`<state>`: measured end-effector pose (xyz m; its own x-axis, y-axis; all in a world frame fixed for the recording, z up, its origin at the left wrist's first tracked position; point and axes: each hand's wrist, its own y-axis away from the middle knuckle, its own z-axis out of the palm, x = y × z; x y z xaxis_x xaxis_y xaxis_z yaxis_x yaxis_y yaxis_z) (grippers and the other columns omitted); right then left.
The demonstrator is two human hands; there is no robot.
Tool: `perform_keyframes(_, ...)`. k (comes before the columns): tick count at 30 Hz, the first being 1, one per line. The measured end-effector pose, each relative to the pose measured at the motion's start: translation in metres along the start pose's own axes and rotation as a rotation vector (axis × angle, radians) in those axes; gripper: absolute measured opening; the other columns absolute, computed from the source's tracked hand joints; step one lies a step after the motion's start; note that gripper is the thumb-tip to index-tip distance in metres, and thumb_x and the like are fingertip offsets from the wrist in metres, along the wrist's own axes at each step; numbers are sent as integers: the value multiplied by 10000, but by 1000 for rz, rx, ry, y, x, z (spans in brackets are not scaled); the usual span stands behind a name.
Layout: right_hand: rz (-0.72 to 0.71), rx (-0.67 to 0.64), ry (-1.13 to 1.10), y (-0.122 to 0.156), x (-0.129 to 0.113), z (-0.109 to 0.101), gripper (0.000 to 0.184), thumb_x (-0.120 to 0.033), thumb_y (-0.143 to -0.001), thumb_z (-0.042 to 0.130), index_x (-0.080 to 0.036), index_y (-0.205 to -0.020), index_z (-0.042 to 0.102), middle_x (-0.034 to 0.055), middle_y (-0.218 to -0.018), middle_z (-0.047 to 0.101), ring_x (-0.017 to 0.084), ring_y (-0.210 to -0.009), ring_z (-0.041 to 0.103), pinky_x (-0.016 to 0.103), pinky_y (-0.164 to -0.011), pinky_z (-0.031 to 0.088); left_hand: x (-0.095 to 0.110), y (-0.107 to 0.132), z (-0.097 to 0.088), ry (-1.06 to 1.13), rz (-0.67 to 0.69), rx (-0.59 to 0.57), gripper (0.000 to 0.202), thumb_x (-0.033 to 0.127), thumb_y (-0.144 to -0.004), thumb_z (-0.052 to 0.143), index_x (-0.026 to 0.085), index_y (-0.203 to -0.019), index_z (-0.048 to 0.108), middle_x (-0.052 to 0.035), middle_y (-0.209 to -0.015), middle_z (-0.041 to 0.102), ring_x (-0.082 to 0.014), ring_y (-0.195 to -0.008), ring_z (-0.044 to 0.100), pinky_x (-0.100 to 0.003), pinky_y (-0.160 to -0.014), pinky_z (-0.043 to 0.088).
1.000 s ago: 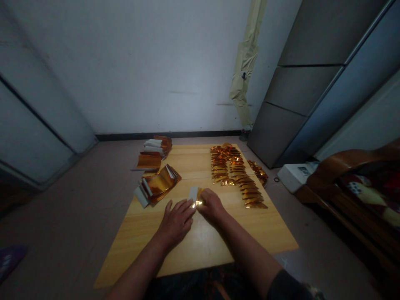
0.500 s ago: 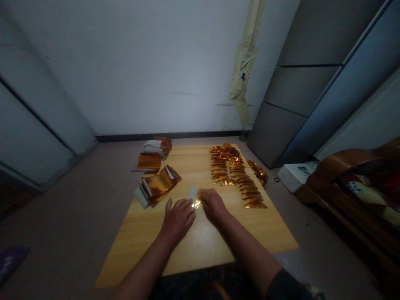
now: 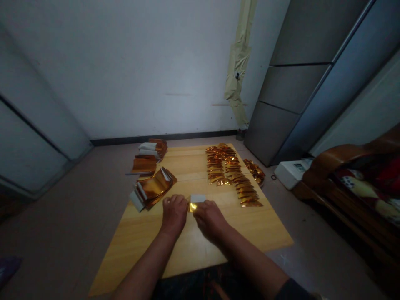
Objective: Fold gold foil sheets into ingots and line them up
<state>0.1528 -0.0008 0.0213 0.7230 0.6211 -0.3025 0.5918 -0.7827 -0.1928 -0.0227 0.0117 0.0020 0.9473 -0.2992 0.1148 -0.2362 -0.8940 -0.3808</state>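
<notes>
On a low wooden table [image 3: 200,246], my left hand [image 3: 173,213] and my right hand [image 3: 208,216] meet over one small sheet of gold foil paper [image 3: 194,203] with a white backing. Both hands are closed and pinch the sheet from either side, just above the tabletop. Left of my hands lies a fanned stack of gold sheets [image 3: 152,188]. To the right, rows of folded gold pieces [image 3: 231,175] run toward the far edge.
Two more stacks of sheets [image 3: 149,155] sit at the far left corner. A loose heap of gold pieces [image 3: 254,171] lies at the right edge. Grey cabinets [image 3: 300,91] stand at the right, with a white box [image 3: 290,171] and a wooden chair [image 3: 353,175] beside them.
My left hand went from lying flat on the table to a closed pinch on the sheet. Both hands shifted slightly left and the sheet was lifted and turned. The view also swung a little.
</notes>
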Motion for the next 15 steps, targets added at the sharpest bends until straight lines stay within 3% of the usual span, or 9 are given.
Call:
perform_keyframes(4, 28, 51, 4, 5, 19, 2, 123, -197, -921, 532, -220, -940, 651, 36, -987, 666, 190, -926, 495, 314, -803, 312, 2, -1, 2, 58, 85, -69, 176, 147, -884, 514, 184, -781, 651, -72, -834, 635, -222, -845, 528, -351, -752, 404)
perform_keyframes(8, 12, 74, -20, 8, 30, 2, 133, -217, -907, 573, -237, -1019, 642, 30, -1046, 666, 197, -976, 490, 329, -855, 312, 7, 5, -3, 77, 68, -68, 155, 179, -896, 504, 178, -869, 657, -80, -891, 630, -227, -862, 529, -360, -774, 423)
perform_keyframes(12, 6, 58, -60, 7, 29, -3, 135, -222, -904, 579, -232, -1024, 640, 34, -1041, 663, 197, -987, 488, 331, -868, 310, 8, 10, -6, 115, 56, -80, 148, 276, -875, 572, 189, -964, 654, -84, -961, 634, -235, -910, 547, -369, -797, 444)
perform_keyframes(15, 14, 37, -71, 5, 27, -7, 142, -205, -886, 592, -224, -1018, 640, 31, -1015, 658, 192, -972, 482, 325, -853, 309, 4, 11, -5, 132, 70, -70, 152, 260, -891, 545, 191, -968, 656, -85, -967, 643, -231, -904, 560, -369, -794, 454)
